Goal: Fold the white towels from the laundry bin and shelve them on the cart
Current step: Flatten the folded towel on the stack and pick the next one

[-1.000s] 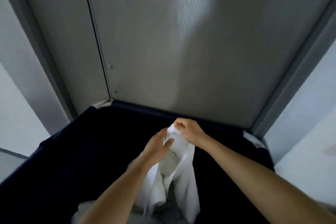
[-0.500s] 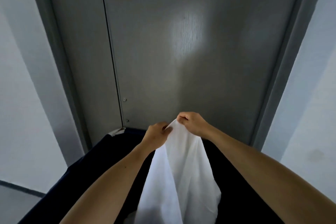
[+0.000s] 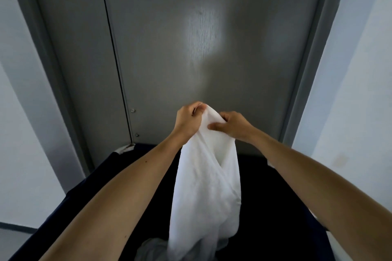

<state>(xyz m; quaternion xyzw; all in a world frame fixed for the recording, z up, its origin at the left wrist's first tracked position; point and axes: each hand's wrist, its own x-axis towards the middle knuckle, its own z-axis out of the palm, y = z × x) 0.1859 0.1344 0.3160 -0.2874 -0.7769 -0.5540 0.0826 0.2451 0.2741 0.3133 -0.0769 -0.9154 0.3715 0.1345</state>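
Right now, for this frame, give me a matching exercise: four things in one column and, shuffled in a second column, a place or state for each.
Things:
1. left hand
2. right hand
3. white towel
4. laundry bin

Places or states:
A. dark, beneath both forearms
B. hangs bunched from both hands
C. holds the towel's top from the right, thumb on its front
D. grips the towel's highest edge from the left

Pairs: 1-D; 2-C; 3-B; 4-A
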